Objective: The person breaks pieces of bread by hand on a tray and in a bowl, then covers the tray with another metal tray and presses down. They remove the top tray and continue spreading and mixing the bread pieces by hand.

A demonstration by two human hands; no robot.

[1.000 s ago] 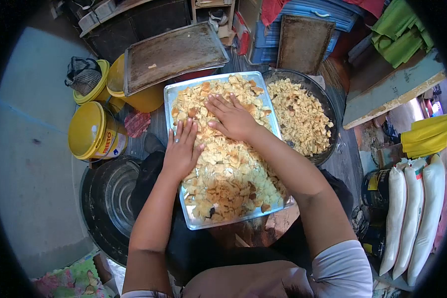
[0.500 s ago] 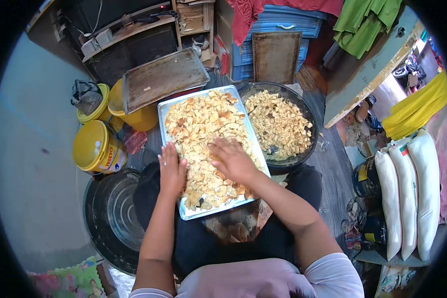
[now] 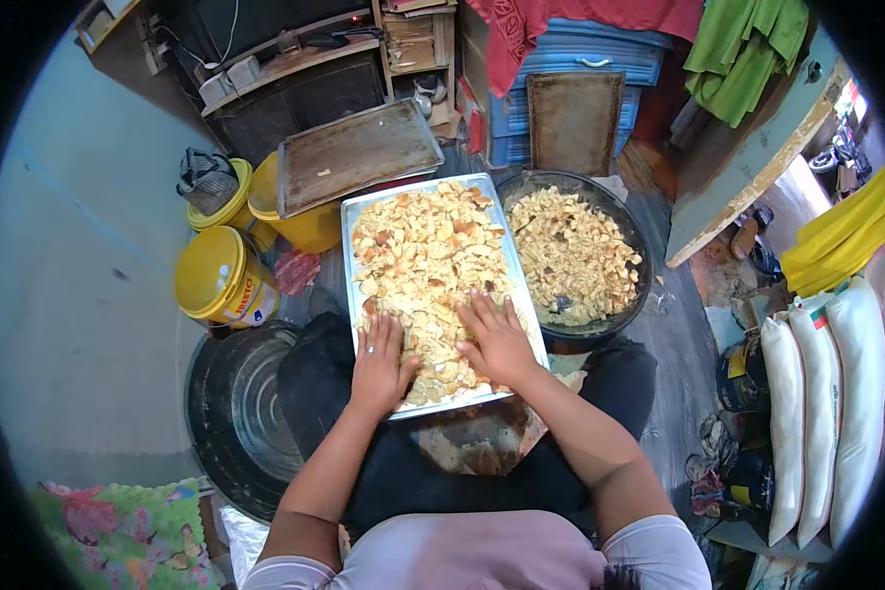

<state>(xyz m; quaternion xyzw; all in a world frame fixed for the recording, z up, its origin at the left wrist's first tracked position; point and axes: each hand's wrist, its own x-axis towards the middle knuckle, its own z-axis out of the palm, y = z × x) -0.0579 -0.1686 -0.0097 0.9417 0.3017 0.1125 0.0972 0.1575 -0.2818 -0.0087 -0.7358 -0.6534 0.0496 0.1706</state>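
Observation:
A rectangular metal tray [image 3: 514, 258] rests in front of me, near my knees, spread with pale, golden-brown bread-like pieces [image 3: 428, 241]. My left hand [image 3: 383, 366] lies flat with fingers stretched on the pieces at the tray's near left side; a ring shows on one finger. Opposite it, my right hand [image 3: 499, 339] presses palm-down on the pieces at the near right, fingers spread. Neither hand grips anything. Just right of the tray stands a round black basin [image 3: 643, 285] holding more of the same pieces [image 3: 572, 251].
At left are yellow buckets [image 3: 209, 273] and an empty dark tub [image 3: 206, 413]. A worn baking tray [image 3: 359, 157] lies over one bucket. Another tray [image 3: 575, 120] leans on blue drawers [image 3: 590, 61]. White sacks [image 3: 818, 423] stand at right, near an open door [image 3: 757, 147].
My left hand has moved nearer to me along the tray's left side. My right hand has shifted right and nearer, fingers now spread. The whole view has shifted slightly.

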